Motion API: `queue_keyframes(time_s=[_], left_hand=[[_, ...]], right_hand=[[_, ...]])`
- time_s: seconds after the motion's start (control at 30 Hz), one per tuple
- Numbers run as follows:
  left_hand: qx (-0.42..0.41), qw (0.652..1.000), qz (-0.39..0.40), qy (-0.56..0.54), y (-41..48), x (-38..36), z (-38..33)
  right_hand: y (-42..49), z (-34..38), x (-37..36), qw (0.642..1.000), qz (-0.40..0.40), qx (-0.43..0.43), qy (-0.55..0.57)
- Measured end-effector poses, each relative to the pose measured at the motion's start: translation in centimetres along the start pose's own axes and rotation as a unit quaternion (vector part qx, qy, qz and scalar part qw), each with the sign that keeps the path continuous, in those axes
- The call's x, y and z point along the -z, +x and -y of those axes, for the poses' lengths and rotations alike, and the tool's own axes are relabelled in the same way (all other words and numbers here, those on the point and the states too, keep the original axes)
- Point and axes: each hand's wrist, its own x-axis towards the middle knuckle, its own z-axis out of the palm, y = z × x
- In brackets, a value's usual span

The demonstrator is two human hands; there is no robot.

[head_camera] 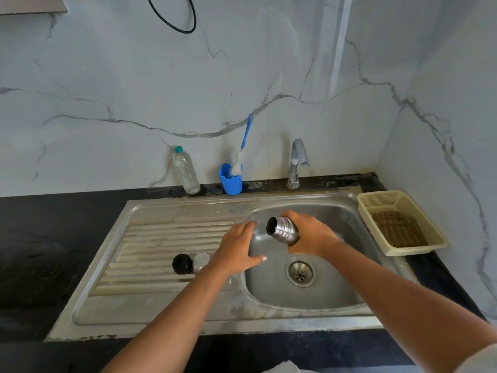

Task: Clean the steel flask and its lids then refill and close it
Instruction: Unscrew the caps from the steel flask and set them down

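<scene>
Right hand wraps around the ribbed, shiny steel flask just right of centre and tips it on its side over the brushed-metal sink basin. The dark open mouth aims upper left, likely so any dregs drain into the bowl and not onto the black desk. Left hand, centre frame, is flat and relaxed with fingers straight, holding nothing, over the basin's left edge. Left of it, on the grooved draining board, the round black plastic lid and smooth steel cap sit side by side where drips run off. At the wall, a white-bristled blue bottle brush leans in a blue plastic cup.
</scene>
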Motion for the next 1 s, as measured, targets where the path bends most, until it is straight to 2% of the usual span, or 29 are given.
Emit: queue_keyframes(time_s=[0.13, 0.3, 0.7, 1.0], left_hand=[[0.008, 0.997, 0.073, 0.026, 0.9, -1.0, -0.3], [0.013, 0.993, 0.110, 0.041, 1.4, -1.9, 0.1], [0.024, 0.989, 0.134, 0.059, 1.4, -3.2, 1.3], [0.038, 0.983, 0.127, 0.125, 1.1, -3.6, 0.9]], right_hand=[[0.3, -1.9, 0.3, 0.993, 0.037, 0.009, -0.111], [0.4, -3.5, 0.0, 0.976, 0.062, 0.016, -0.210], [1.0, -4.0, -1.1, 0.962, 0.081, 0.006, -0.260], [1.1, -3.9, -1.3, 0.961, 0.082, 0.007, -0.264]])
